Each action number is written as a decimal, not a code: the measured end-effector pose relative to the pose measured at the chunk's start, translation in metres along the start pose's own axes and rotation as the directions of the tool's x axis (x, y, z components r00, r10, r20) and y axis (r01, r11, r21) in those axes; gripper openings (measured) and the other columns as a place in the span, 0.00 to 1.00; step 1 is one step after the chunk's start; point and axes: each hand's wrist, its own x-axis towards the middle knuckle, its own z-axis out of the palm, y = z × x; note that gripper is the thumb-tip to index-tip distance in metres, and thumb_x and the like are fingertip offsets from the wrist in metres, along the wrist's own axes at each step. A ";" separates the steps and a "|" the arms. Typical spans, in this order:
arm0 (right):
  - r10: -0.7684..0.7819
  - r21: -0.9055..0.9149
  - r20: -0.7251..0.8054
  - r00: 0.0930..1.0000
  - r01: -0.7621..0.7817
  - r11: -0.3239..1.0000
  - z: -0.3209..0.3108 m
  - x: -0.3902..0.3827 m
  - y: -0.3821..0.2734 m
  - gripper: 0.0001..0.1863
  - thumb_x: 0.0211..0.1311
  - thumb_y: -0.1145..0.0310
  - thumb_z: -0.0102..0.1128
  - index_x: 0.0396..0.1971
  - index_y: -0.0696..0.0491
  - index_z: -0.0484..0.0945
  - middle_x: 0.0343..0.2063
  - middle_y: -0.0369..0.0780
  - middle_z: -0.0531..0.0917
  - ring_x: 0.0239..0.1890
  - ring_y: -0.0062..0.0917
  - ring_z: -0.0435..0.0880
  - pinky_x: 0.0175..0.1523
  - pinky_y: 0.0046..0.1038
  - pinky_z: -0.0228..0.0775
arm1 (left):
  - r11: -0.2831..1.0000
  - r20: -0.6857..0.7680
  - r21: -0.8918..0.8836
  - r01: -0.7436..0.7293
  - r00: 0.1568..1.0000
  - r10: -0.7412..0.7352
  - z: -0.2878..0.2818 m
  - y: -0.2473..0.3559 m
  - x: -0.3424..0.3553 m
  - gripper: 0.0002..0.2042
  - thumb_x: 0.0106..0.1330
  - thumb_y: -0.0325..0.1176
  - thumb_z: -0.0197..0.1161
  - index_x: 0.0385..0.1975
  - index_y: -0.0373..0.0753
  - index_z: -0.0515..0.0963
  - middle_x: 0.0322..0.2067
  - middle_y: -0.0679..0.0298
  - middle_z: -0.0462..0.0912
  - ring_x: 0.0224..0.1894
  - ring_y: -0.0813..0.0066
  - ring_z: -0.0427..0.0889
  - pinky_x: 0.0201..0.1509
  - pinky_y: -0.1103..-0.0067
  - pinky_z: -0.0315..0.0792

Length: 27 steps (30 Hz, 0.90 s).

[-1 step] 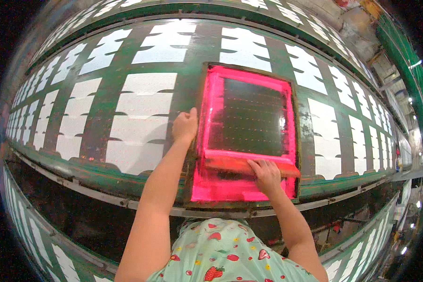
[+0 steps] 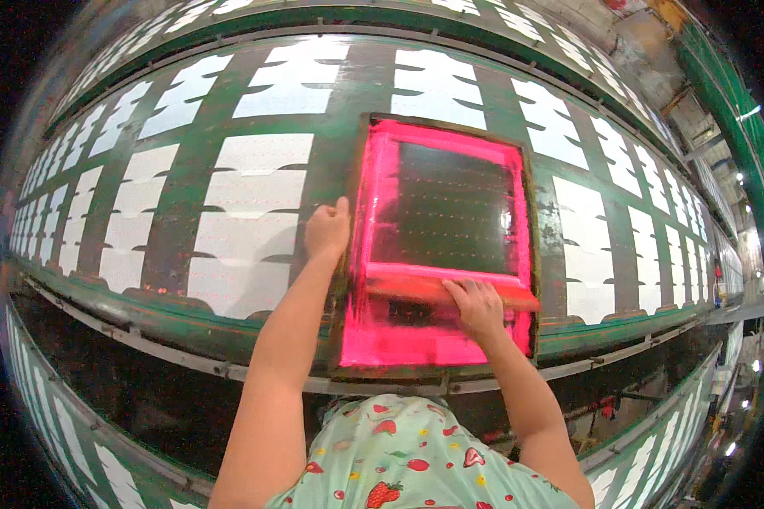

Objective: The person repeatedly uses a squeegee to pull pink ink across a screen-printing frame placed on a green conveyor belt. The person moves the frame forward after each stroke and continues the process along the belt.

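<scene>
We see a long green table point(image 2: 335, 127) spreading under and beyond the fingers. On it, the pink-edged frame point(image 2: 382, 187) lies right of the left fingers and reaches past the right ones. White sheets point(image 2: 250, 204) lie left of the left fingers, their marks too small to read. Our right hand point(image 2: 481, 310) has its fingers wrapped over the red bar point(image 2: 403, 291), which has slid slightly farther from us since the earlier picture. Our left hand point(image 2: 328, 229) curls beside the frame; we cannot tell whether it grips.
</scene>
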 end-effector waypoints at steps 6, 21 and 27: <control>-0.017 0.009 -0.048 0.999 0.017 1.000 0.029 0.117 0.088 0.22 0.59 0.76 0.65 0.55 0.45 0.88 0.46 0.44 0.88 0.49 0.42 0.90 0.52 0.45 0.83 | 0.995 -0.024 0.088 0.046 0.999 -0.045 0.003 0.009 -0.001 0.33 0.79 0.63 0.57 0.47 0.33 0.89 0.49 0.42 0.92 0.56 0.41 0.89 0.63 0.54 0.78; -0.013 -0.037 0.101 0.995 0.017 0.999 0.045 0.336 0.234 0.23 0.62 0.73 0.64 0.57 0.43 0.88 0.47 0.45 0.91 0.54 0.44 0.92 0.60 0.49 0.86 | 0.988 -0.110 0.109 0.108 0.989 -0.096 0.010 0.017 0.008 0.31 0.82 0.60 0.58 0.45 0.29 0.86 0.45 0.41 0.91 0.52 0.42 0.89 0.58 0.56 0.77; -0.050 -0.050 0.090 0.995 0.055 0.997 0.055 0.341 0.246 0.26 0.59 0.77 0.63 0.57 0.43 0.89 0.47 0.43 0.89 0.53 0.45 0.90 0.58 0.48 0.84 | 0.992 -0.142 0.113 0.056 0.989 -0.040 0.012 0.014 0.009 0.30 0.82 0.58 0.59 0.44 0.29 0.87 0.43 0.41 0.90 0.50 0.41 0.89 0.56 0.56 0.78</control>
